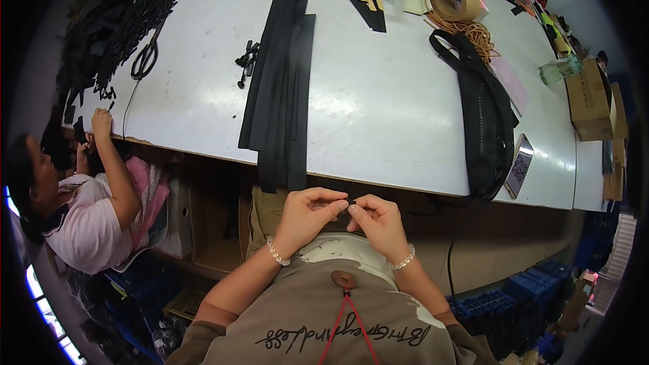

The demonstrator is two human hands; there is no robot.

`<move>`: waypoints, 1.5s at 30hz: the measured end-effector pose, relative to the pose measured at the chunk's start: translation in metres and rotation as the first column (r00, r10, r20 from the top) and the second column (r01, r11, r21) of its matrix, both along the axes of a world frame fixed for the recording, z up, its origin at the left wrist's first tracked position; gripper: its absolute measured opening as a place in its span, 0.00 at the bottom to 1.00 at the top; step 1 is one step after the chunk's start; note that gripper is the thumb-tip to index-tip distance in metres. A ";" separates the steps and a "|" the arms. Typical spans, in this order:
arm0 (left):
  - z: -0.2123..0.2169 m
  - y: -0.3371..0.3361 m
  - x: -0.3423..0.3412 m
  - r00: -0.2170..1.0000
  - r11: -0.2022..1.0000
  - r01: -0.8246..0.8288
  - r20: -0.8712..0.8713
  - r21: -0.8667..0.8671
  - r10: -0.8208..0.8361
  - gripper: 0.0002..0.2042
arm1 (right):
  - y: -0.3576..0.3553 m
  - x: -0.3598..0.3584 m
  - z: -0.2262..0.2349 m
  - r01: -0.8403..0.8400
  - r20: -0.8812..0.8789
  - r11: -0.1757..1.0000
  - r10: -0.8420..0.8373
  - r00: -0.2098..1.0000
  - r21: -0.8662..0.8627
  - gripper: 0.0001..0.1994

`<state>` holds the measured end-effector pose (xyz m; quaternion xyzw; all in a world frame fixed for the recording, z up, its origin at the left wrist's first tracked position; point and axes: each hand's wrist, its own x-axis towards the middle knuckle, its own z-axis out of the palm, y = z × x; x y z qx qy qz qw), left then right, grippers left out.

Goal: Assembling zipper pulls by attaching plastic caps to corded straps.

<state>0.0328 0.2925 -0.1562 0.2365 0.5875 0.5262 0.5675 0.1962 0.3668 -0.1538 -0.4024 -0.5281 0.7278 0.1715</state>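
In front of my body, just off the table's near edge, my left hand (307,215) and my right hand (378,224) meet fingertip to fingertip. Both are closed in a pinch on one small black piece (350,201). Fingers cover most of it, so its kind cannot be made out. Beyond my hands, long flat black straps (278,88) lie in a stack on the white table (385,115), some ends reaching its near edge. Several small black plastic parts (249,61) lie loose left of the stack.
A black bag (481,115) and a phone (519,165) lie to the right. Farther back are a tape roll (451,1), brown cord (478,35), and a cardboard box (587,103). Scissors (145,61) lie left, near a black strap pile (138,23). A co-worker (94,209) sits at left.
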 end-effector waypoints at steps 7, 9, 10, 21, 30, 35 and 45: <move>-0.018 0.012 0.010 0.973 0.991 -0.062 0.214 -0.121 0.088 0.09 | 0.001 -0.001 -0.018 0.161 -0.070 0.972 -0.175 0.982 -0.169 0.06; -0.022 0.015 0.011 0.957 0.982 -0.074 0.266 -0.173 0.119 0.09 | 0.000 -0.002 -0.023 0.190 -0.089 0.962 -0.210 0.974 -0.194 0.06; -0.024 0.017 0.010 0.952 0.976 -0.072 0.277 -0.205 0.128 0.09 | 0.000 -0.003 -0.025 0.234 -0.104 0.949 -0.260 0.960 -0.211 0.05; -0.029 0.022 0.013 0.898 0.964 -0.096 0.396 -0.248 0.192 0.08 | -0.009 -0.013 -0.038 0.430 -0.140 0.891 -0.449 0.882 -0.148 0.05; -0.034 0.021 0.018 0.884 0.968 -0.132 0.416 -0.215 0.213 0.07 | -0.015 -0.021 -0.037 0.525 -0.120 0.837 -0.543 0.831 -0.154 0.06; -0.033 0.023 0.020 0.887 0.970 -0.155 0.406 -0.186 0.220 0.07 | -0.016 -0.025 -0.038 0.576 -0.105 0.804 -0.592 0.799 -0.147 0.06; -0.033 0.022 0.017 0.898 0.979 -0.112 0.404 -0.172 0.174 0.05 | -0.009 -0.021 -0.036 0.541 -0.111 0.806 -0.576 0.810 -0.240 0.05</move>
